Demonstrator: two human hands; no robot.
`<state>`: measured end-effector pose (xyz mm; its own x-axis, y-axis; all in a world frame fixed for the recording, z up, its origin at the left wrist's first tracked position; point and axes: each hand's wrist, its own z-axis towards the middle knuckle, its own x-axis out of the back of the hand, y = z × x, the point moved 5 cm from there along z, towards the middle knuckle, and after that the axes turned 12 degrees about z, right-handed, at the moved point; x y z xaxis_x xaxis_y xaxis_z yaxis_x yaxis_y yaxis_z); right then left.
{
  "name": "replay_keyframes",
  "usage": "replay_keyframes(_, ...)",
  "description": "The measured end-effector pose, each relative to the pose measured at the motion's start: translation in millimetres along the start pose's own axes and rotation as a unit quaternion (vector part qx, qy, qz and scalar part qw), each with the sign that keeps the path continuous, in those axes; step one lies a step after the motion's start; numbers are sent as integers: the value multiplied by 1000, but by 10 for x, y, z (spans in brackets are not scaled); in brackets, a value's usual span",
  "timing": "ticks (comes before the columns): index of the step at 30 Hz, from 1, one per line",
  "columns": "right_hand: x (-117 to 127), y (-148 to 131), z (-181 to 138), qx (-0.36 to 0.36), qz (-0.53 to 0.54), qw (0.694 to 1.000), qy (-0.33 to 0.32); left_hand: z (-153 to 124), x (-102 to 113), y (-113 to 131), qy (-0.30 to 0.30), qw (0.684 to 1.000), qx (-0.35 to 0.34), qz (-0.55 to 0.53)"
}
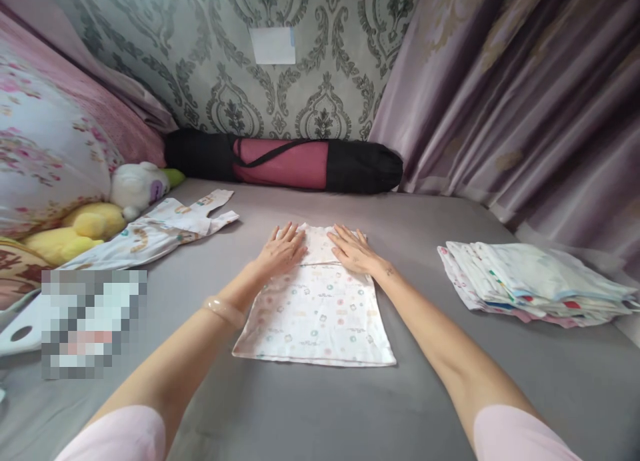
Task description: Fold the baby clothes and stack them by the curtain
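Note:
A small white printed garment [315,314] lies flat on the grey bed sheet [310,407] in front of me. Its far part is folded over toward me, making a plain-looking band across the top. My left hand [283,247] rests flat on the left end of that folded band, fingers stretched out. On the band's right end, my right hand [353,247] lies flat with its fingers spread. Neither hand grips anything. Part of the fold's two ends is hidden under my palms.
A stack of folded clothes [530,281] sits at the right. Another printed garment [165,227] lies loosely at the left, beside plush toys [95,224] and a floral pillow [45,141]. Against the wall is a long black and pink bag [285,164]. Curtains [460,87] hang at the right.

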<state>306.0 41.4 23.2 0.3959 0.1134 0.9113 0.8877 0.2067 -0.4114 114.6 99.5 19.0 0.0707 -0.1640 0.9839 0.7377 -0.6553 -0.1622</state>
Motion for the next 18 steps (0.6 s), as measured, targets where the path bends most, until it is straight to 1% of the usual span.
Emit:
replay_keyframes(1,2,-36,-14,4,-4,1000,12,-23,21,7,22,1000,5,5)
replay_keyframes(2,-7,-68,-29,7,-7,1000,23,-45,18,12,32,999,7,5)
replay_keyframes(4,-58,-104,-53,3,-10,999,31,-71,-49,9,14,1000,5,-8)
replay_keyframes(6,-126,-102,-60,-5,-8,1000,20,-73,-136,-10,-17,1000,-1,-20)
replay_keyframes(7,-149,-94,-57,-6,-7,1000,15,-66,-160,-22,-23,999,-2,-23)
replay_keyframes(9,-157,-78,-44,-5,-9,1000,12,-48,-162,-37,-26,999,-1,-23)
replay_keyframes(11,-136,-85,-41,-5,-9,1000,8,-48,-107,-18,-29,1000,-1,-12)
replay_keyframes(13,-101,-136,-76,-5,-9,1000,11,-95,1,41,-6,1000,-1,18)
replay_keyframes(15,-80,-242,-160,9,-14,999,32,-200,111,141,44,998,-11,49)
replay_keyframes(17,-110,-373,-271,37,-18,998,45,-337,140,252,75,995,-33,56)
replay_keyframes(18,-147,-428,-323,49,-17,998,41,-401,115,297,73,995,-44,49)
